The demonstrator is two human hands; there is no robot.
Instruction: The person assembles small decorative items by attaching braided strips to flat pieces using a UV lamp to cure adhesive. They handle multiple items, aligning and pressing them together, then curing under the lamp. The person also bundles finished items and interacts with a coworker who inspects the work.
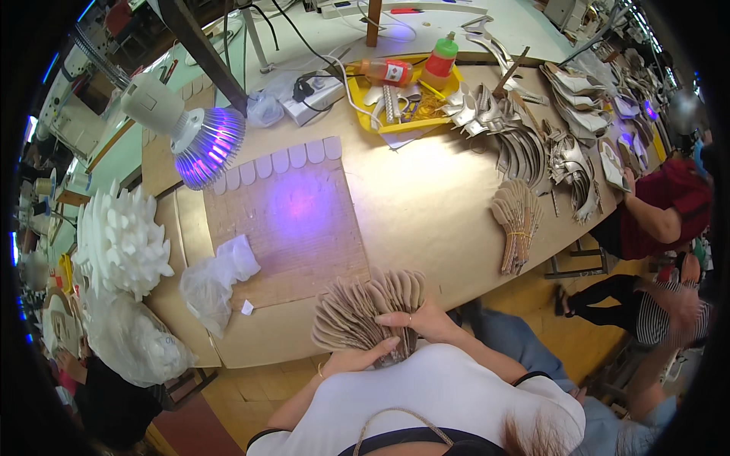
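Note:
Close to my body, at the table's front edge, I hold a fanned-out stack of thin beige-brown insoles point(369, 305). My left hand point(363, 354) is closed around the lower left of the stack, thumb laid across it. From the other side my right hand point(423, 321) grips the stack, its thumb pressing on the pieces. The lower ends are partly hidden by my hands. A brown board point(289, 251) lies just beyond, with a row of small pale rounded pads point(277, 161) along its far edge. To the right rests another insole bundle point(518, 220), bound with a yellow band.
A lamp point(209, 148) hangs over the board. White foam-like pieces point(122, 239) and plastic bags point(217, 285) sit at left. Behind stands a yellow tray point(365, 121) with bottles point(439, 62). Shoe parts point(525, 156) crowd the right, near a person in red point(669, 209).

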